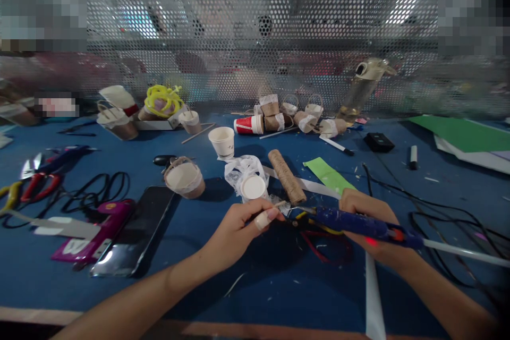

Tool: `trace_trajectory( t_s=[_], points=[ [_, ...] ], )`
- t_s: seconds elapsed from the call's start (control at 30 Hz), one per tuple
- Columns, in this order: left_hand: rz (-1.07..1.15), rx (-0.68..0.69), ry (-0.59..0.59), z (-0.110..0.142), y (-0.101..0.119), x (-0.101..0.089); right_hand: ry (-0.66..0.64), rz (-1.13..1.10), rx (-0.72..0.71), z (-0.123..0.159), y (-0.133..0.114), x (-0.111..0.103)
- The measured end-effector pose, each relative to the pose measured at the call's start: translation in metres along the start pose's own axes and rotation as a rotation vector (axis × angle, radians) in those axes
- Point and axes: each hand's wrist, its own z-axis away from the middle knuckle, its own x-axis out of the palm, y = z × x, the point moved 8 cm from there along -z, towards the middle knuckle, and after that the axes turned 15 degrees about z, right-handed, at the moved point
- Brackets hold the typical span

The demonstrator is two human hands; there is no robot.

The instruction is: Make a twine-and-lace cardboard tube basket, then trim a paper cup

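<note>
My right hand (pixel 368 218) is closed around a blue glue gun (pixel 358 221), which has a red light showing and a clear glue stick (pixel 462 251) out of its back. Its metal nozzle points left, at the fingertips of my left hand (pixel 243 226). Between that thumb and finger is pinched a short piece of tan twine (pixel 281 204); a wrap covers the thumb. Just beyond lie a roll of brown twine (pixel 286 175), a small white cup (pixel 254 187) and crumpled white lace (pixel 243 166). Scissors (pixel 319 247) with yellow and red parts lie below the nozzle, partly hidden.
A twine-wrapped cup with handle (pixel 185 179), a paper cup (pixel 222 142) and a phone (pixel 135 228) stand or lie left of centre. At far left are a purple tape dispenser (pixel 99 228) and pliers (pixel 40 180). Black cables (pixel 442 218) run at right; a bottle (pixel 360 90) stands behind.
</note>
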Motion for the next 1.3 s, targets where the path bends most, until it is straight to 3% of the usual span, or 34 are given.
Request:
trace_trajectory(
  t_s=[1.3],
  points=[
    [0.016, -0.01, 0.003, -0.0002, -0.0018, -0.001, 0.045, 0.016, -0.02, 0.0013, 0.0012, -0.0025]
  ],
)
